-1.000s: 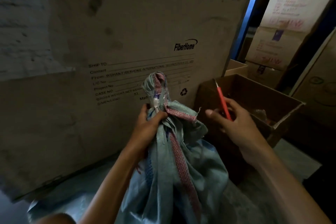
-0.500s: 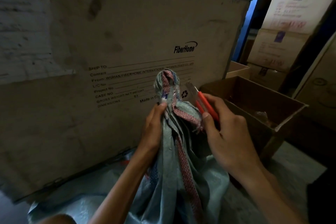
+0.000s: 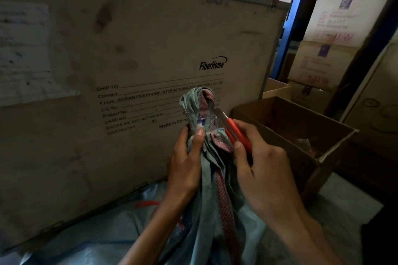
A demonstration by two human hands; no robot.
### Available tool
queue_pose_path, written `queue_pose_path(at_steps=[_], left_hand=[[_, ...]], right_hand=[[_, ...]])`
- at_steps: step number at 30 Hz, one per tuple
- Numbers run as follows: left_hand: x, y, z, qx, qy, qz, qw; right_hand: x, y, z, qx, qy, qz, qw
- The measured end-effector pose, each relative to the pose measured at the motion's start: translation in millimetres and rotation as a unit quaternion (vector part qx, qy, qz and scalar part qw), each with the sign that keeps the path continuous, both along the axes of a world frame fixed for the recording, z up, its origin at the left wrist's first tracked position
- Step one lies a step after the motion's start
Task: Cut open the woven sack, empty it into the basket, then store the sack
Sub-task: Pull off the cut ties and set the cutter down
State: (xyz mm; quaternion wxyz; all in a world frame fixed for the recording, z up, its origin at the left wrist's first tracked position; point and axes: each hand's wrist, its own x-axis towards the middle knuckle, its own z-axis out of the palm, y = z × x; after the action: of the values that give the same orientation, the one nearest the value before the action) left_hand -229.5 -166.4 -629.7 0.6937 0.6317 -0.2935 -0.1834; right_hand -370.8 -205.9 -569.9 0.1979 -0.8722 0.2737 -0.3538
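A pale blue-green woven sack [image 3: 212, 217] with a red-patterned stripe stands upright in front of me, its neck bunched and tied into a knot at the top. My left hand [image 3: 186, 163] grips the neck just below the knot. My right hand [image 3: 265, 170] holds a red-handled utility knife [image 3: 233, 130]. Its metal blade touches the right side of the tied neck, just under the knot. No basket shows in the head view.
A large plywood crate [image 3: 133, 56] printed "FiberHome" fills the space behind the sack. An open cardboard box [image 3: 301, 133] sits right of my right hand. Stacked cartons [image 3: 336, 34] and a blue rack post [image 3: 290, 28] rise at the right. More sacking [image 3: 90, 243] lies on the floor.
My right hand brought the knife from the open box at the right over to the sack's neck, and the blade now rests against it. My left hand kept its grip.
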Motion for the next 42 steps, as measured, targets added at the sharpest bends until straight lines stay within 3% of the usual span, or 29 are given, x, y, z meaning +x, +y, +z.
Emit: queue_pose_path(at_steps=[25, 34, 38, 42], left_hand=[[-6.7, 1.8, -2.5, -0.021, -0.028, -0.011, 0.999], [21.5, 8.2, -1.4, -0.013, 0.047, 0.03, 0.998], [36.3, 12.5, 3.5, -0.031, 0.107, 0.01, 0.994], [34.3, 12.6, 5.9, -0.036, 0.151, -0.088, 0.984]], right_hand=[[5.6, 1.5, -1.4, 0.061, -0.038, 0.031, 0.997], [5.2, 5.2, -11.8, 0.103, 0.109, 0.061, 0.987], [-3.0, 1.7, -2.2, 0.128, 0.002, 0.061, 0.99], [-7.2, -9.9, 10.0, 0.15, -0.129, -0.02, 0.98]])
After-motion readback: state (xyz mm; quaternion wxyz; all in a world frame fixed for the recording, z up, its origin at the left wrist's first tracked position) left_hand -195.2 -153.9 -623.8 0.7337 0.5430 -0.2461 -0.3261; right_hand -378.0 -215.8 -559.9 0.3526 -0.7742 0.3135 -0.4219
